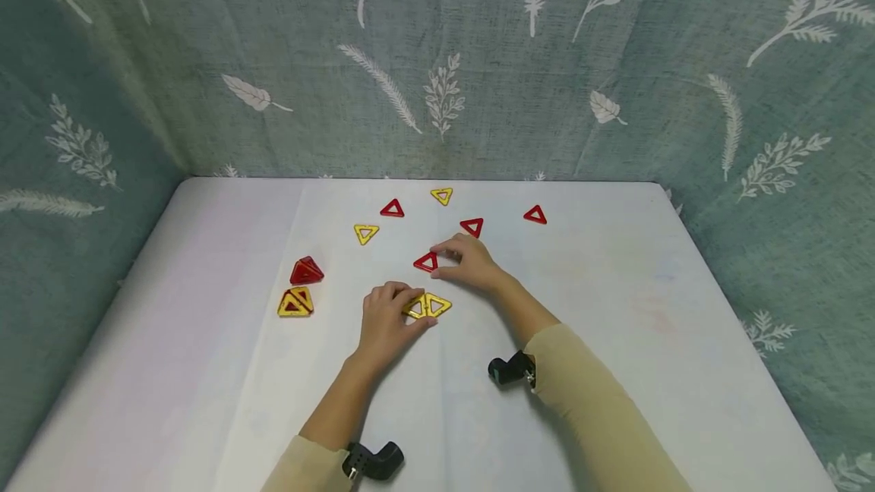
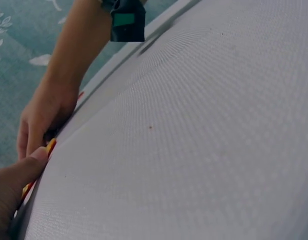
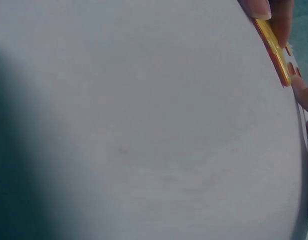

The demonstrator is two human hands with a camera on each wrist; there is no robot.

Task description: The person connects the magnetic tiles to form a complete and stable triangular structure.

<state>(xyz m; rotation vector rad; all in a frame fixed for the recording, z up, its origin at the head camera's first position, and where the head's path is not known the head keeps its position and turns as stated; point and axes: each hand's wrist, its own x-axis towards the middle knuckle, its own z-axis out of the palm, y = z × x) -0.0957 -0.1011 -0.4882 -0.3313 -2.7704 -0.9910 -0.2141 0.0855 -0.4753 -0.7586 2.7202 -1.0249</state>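
My left hand [image 1: 390, 323] grips two yellow triangle magnetic tiles [image 1: 438, 305] that lie side by side, its thumb at the near edge and fingers at the far edge. In the right wrist view, a reddish edge shows under the yellow tiles [image 3: 272, 45]. Just beyond them, my right hand [image 1: 470, 263] pinches a red triangle magnetic tile [image 1: 424, 262] between thumb and fingers, close to the table. Another red tile [image 1: 472, 226] lies just past the right fingertips. In the left wrist view, the left thumb [image 2: 31, 167] presses a yellow and red edge.
A red pyramid [image 1: 306, 271] and a yellow-and-red piece [image 1: 295, 302] stand left on the white table [image 1: 615, 310]. Loose yellow tiles [image 1: 365, 234] and red tiles [image 1: 535, 215] lie toward the back. Patterned green cloth [image 1: 424, 97] hangs behind the table.
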